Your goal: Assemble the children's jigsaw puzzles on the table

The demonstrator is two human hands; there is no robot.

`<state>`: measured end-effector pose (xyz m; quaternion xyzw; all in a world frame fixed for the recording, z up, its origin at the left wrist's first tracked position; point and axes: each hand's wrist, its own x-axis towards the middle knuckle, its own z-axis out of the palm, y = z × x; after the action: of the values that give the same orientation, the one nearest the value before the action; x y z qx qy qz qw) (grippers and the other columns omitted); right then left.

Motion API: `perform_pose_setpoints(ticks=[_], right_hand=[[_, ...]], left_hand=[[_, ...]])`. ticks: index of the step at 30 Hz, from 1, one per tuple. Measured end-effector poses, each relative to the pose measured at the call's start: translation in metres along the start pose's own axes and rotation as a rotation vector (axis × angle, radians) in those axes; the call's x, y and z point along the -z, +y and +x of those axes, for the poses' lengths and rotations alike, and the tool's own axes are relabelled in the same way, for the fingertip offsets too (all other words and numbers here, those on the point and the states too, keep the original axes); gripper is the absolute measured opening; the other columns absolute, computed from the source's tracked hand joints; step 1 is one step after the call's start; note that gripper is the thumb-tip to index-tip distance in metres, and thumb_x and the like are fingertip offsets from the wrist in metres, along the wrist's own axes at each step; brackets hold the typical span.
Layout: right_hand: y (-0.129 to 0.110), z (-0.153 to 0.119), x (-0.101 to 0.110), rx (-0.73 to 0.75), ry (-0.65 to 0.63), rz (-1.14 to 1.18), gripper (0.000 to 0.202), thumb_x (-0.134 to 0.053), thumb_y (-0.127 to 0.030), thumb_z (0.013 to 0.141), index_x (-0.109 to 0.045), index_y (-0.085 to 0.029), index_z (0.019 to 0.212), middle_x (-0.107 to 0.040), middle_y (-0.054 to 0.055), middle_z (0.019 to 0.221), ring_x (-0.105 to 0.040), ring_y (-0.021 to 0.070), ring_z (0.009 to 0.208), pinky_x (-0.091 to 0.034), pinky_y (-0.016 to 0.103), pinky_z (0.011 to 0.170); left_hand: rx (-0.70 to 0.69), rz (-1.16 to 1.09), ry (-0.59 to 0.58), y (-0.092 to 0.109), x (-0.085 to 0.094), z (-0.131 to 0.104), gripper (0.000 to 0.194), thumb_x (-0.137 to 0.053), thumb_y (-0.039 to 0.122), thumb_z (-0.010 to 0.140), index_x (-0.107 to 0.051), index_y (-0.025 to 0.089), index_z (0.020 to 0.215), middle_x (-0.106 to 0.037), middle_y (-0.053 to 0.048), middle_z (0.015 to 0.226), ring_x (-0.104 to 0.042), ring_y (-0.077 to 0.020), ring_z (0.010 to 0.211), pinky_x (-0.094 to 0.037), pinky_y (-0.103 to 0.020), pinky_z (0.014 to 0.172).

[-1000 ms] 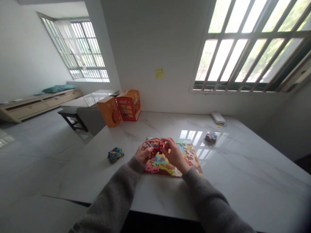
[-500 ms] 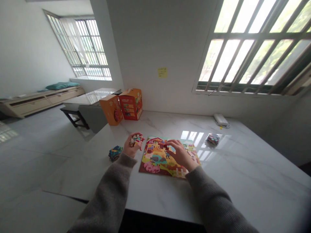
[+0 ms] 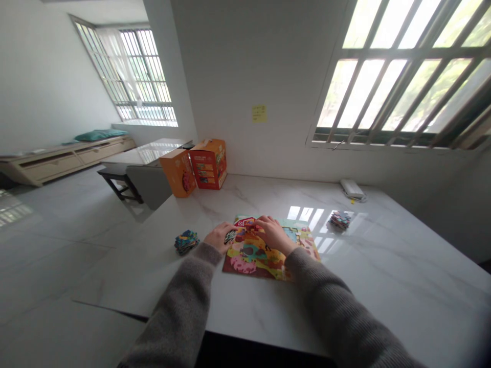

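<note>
A colourful farm-scene jigsaw puzzle lies on the table, with a light blue gap-like patch at its upper right. My left hand is closed around a small stack of puzzle pieces, held at the puzzle's left edge. Over the upper middle of the puzzle is my right hand, its fingers curved down and bunched near the red barn. Whatever lies under those fingertips is hidden. Left of my left hand sits a pile of blue-green puzzle pieces.
Another pile of puzzle pieces lies to the right on the marble-patterned table. An orange box and a red-orange box stand at the back left. A white power strip lies at the back right.
My left hand has moved right and down to the puzzle's edge with its stack, turning back-up. My right hand has shifted left toward the barn, uncovering the light blue patch.
</note>
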<state>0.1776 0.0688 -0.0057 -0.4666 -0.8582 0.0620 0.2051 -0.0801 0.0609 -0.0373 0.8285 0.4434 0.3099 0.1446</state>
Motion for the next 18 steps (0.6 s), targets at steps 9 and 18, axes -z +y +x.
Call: perform_pose_setpoints(ticks=[9,18], right_hand=[[0.004,0.001,-0.0092,-0.012,-0.048,-0.032,0.031,-0.063,-0.021,0.092,-0.067,-0.031,0.121,-0.063,0.007,0.115,-0.053,0.0232,0.104,-0.039,0.036,0.091],[-0.0002,0.0031,-0.0096,-0.018,-0.082,-0.047,0.035,-0.056,-0.018,0.094,-0.066,-0.029,0.126,-0.061,0.008,0.118,-0.053,0.0232,0.105,-0.039,0.036,0.094]], left_hand=[[0.021,-0.039,-0.068,0.0012,0.0013,0.0008,0.053,-0.061,0.003,0.063,-0.067,0.022,0.112,-0.065,-0.009,0.111,-0.062,-0.027,0.105,-0.049,-0.04,0.096],[0.044,-0.012,-0.077,0.0043,-0.0017,-0.0008,0.054,-0.063,0.006,0.065,-0.066,0.024,0.115,-0.064,-0.007,0.114,-0.061,-0.0273,0.108,-0.049,-0.039,0.098]])
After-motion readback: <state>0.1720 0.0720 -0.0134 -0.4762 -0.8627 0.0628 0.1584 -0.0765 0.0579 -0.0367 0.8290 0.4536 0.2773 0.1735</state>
